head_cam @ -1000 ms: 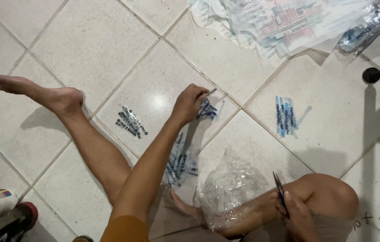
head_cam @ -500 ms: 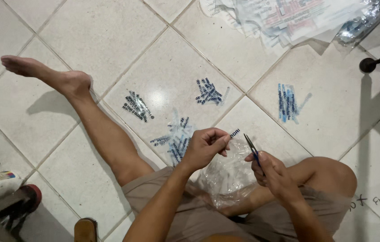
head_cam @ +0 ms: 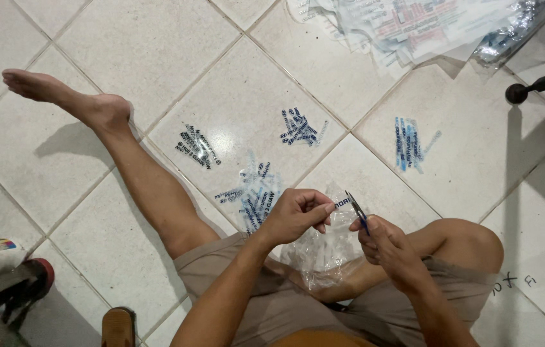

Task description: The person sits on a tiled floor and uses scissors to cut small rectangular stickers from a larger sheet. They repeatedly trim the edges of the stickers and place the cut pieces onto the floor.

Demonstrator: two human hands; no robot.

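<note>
We pinch the small printed label [head_cam: 340, 203] in left hand [head_cam: 298, 215] fingers, steadying it as right hand [head_cam: 385, 247], clamped on tweezers [head_cam: 357, 211], works its edge.

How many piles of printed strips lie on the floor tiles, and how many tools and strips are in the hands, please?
Piles of printed strips on the tiles: 4
Scissors in the right hand: 1
Strip in the left hand: 1
Total: 6
</note>
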